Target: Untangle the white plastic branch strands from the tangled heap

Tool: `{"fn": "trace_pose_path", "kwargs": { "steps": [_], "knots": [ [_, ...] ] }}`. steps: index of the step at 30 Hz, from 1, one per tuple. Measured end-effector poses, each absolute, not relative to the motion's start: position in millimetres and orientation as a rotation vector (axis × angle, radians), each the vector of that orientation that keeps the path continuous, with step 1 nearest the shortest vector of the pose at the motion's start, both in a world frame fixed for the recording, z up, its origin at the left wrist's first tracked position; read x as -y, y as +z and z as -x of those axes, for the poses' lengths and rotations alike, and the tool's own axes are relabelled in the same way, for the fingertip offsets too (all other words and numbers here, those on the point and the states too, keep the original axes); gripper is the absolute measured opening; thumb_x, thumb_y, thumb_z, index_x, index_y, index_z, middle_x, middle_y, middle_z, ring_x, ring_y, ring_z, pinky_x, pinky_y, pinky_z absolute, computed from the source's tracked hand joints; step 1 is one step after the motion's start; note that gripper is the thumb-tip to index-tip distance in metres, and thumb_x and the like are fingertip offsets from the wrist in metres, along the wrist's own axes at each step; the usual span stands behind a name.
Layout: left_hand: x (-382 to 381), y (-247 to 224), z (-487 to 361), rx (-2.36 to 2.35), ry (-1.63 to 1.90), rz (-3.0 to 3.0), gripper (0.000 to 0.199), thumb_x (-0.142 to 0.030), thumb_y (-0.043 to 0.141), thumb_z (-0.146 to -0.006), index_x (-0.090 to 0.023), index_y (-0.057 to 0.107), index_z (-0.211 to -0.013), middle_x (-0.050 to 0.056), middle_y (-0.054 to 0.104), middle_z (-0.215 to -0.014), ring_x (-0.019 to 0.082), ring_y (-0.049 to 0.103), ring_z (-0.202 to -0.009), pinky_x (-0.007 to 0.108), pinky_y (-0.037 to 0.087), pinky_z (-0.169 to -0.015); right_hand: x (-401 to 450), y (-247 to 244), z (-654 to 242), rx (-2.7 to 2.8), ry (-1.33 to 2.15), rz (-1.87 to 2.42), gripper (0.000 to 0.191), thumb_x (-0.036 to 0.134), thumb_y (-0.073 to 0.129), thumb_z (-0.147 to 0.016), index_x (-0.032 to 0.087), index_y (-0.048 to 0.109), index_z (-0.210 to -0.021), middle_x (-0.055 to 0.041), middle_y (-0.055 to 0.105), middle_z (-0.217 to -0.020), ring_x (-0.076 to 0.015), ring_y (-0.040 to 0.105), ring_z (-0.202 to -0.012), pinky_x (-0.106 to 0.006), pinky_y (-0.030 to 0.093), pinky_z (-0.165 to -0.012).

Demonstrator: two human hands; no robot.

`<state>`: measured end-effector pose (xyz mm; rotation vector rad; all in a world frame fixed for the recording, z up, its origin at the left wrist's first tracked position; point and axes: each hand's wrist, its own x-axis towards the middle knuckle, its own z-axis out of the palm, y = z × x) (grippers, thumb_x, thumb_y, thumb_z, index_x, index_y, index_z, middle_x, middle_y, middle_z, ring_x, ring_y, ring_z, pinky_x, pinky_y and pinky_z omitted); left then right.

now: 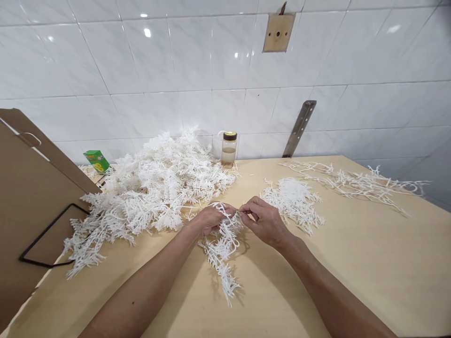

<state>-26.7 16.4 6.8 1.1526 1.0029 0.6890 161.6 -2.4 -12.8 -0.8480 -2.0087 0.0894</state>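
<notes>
My left hand (213, 218) is closed around a white artificial branch (225, 253), whose feathery sprigs hang down toward the table's front. Close beside it, my right hand (262, 219) pinches a thin end of the same branch between thumb and fingers. The two hands nearly meet just above the table. To the left spreads a large heap of white artificial branches (162, 178). Beyond my right hand lies a smaller pile of short white sprigs (292, 199). Bare white stems (355, 183) lie farther right.
A jar with a dark lid (229, 149) stands at the back by the tiled wall. On the left are a green box (97, 162) and a cardboard box (42, 197) with a black wire frame (38, 241). A metal bracket (299, 129) leans against the wall.
</notes>
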Motion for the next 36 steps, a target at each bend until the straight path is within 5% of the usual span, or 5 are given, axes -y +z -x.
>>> {"fn": "trace_pose_path", "kwargs": {
  "steps": [11, 24, 36],
  "knots": [
    [-26.1, -3.5, 31.1, -0.911, 0.728, -0.983, 0.039, -0.035, 0.090, -0.046, -0.012, 0.067, -0.067, 0.000, 0.059, -0.057, 0.009, 0.050, -0.049, 0.023, 0.036, -0.048, 1.5, -19.2, -158.6, 2.027, 0.049, 0.844, 0.010, 0.012, 0.055, -0.088, 0.020, 0.062, -0.087, -0.0026, 0.058, -0.079, -0.0119, 0.054, -0.065, -0.024, 0.046, -0.061],
    [-22.0, 3.8, 29.7, -0.981, 0.769, -1.008, 0.039, -0.035, 0.090, -0.044, -0.014, 0.062, -0.059, -0.002, 0.054, -0.053, 0.009, 0.047, -0.049, 0.024, 0.034, -0.049, 4.2, -22.3, -152.7, 2.059, 0.044, 0.799, 0.012, 0.012, 0.054, -0.089, 0.020, 0.062, -0.086, -0.0024, 0.058, -0.077, -0.0126, 0.055, -0.067, -0.024, 0.046, -0.062],
    [-14.9, -6.5, 23.3, -1.149, 1.104, -1.382, 0.038, -0.047, 0.076, -0.066, -0.017, 0.053, -0.062, -0.005, 0.045, -0.056, 0.009, 0.039, -0.055, 0.024, 0.031, -0.054, -0.5, -32.4, -146.2, 1.955, 0.164, 1.234, 0.009, 0.012, 0.051, -0.076, 0.019, 0.057, -0.073, -0.0017, 0.057, -0.073, -0.0135, 0.052, -0.063, -0.027, 0.041, -0.060]
  ]
}}
